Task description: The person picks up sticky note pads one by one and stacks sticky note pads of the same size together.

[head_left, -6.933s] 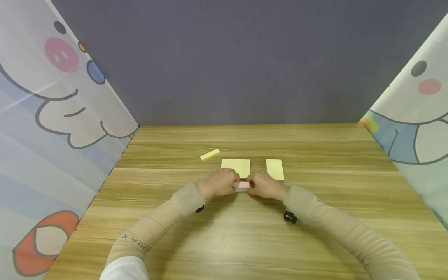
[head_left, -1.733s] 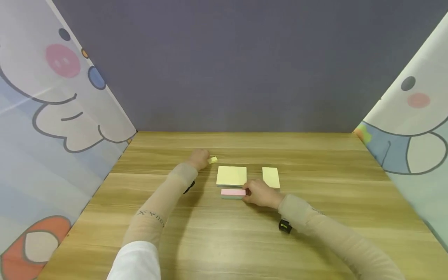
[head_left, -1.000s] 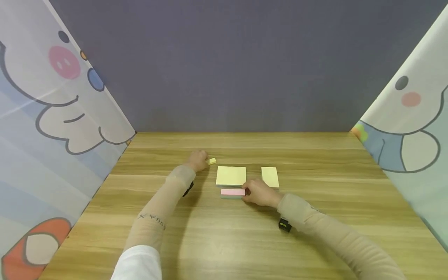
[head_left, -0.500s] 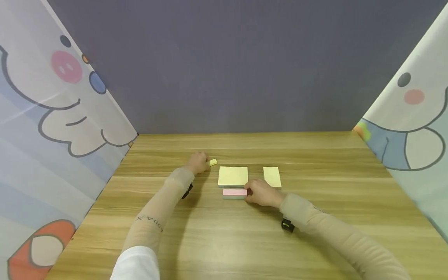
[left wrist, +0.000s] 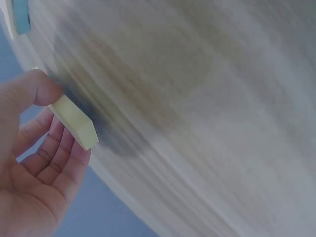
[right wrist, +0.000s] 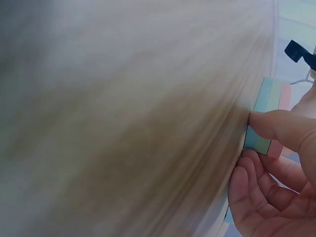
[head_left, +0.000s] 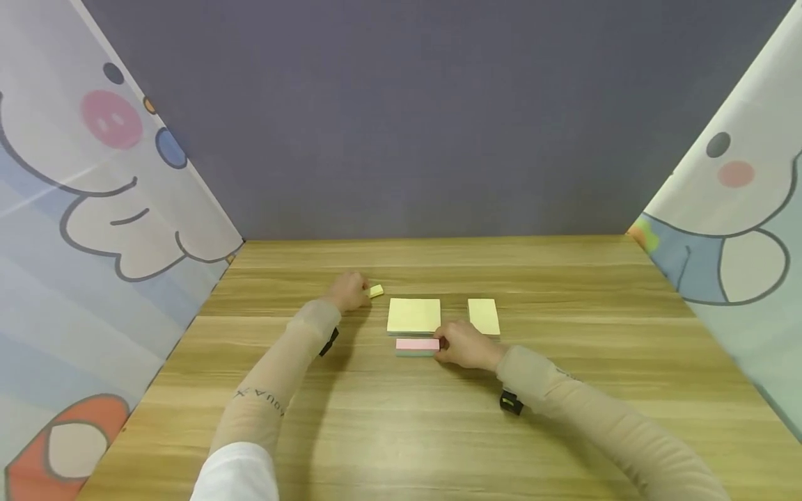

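My left hand [head_left: 347, 291] pinches a narrow yellow sticky-note pad [head_left: 376, 291] between thumb and fingers, left of and beyond the other pads. Seen from the left wrist, the pad [left wrist: 74, 121] sticks out past the thumb, low over the table. Nearer the front, my right hand [head_left: 468, 346] grips the right end of a stack of narrow sticky-note pads [head_left: 417, 347], pink on top. Pale green and blue layers of that stack [right wrist: 267, 101] show in the right wrist view, with the thumb on one side and fingers on the other.
A wide pale-yellow sticky-note pad [head_left: 413, 315] lies just behind the pink-topped stack. To its right is a smaller upright-lying yellow pad [head_left: 483, 316], partly behind the right hand. A grey panel [head_left: 432, 125] borders the wooden table [head_left: 401, 431] at the back; printed cloths flank it.
Since the oldest frame, my left hand has left the pink-topped stack and taken hold of the narrow yellow pad. Lately it has shifted slightly left with it. The right hand stays at the stack.
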Action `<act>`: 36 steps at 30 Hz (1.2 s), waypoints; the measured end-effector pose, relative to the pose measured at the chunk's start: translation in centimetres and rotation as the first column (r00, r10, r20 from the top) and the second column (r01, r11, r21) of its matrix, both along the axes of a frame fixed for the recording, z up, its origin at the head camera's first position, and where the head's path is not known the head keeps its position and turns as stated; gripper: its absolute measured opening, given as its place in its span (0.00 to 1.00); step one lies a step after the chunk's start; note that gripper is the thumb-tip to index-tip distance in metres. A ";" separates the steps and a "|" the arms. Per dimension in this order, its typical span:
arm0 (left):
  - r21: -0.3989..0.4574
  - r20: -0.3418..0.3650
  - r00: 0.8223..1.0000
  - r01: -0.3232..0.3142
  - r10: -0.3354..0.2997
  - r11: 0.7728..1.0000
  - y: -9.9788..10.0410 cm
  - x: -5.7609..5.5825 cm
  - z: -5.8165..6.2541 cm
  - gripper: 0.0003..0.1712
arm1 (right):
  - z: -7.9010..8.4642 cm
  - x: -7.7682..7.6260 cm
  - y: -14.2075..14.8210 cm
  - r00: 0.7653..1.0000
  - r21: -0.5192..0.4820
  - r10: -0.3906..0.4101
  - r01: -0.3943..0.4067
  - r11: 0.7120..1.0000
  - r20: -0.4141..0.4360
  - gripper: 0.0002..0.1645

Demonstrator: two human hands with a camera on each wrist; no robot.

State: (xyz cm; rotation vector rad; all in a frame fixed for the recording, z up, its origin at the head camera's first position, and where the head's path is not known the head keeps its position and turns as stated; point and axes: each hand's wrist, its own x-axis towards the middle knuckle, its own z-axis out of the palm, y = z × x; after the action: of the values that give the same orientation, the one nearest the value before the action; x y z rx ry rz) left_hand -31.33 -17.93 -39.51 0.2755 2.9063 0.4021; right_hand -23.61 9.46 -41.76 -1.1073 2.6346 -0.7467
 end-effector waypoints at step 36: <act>-0.019 -0.039 0.975 0.219 -0.219 0.976 3.4 2.4 3.9 0.18 | -0.3 -0.3 0.1 1.000 -0.019 -0.003 0.003 1.000 0.014 0.10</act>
State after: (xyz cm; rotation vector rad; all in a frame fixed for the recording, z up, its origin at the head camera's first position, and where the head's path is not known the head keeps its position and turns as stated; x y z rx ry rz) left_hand -28.92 -14.55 -35.56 0.6019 2.8748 0.3421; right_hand -23.92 9.51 -42.05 -1.0992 2.6242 -0.7785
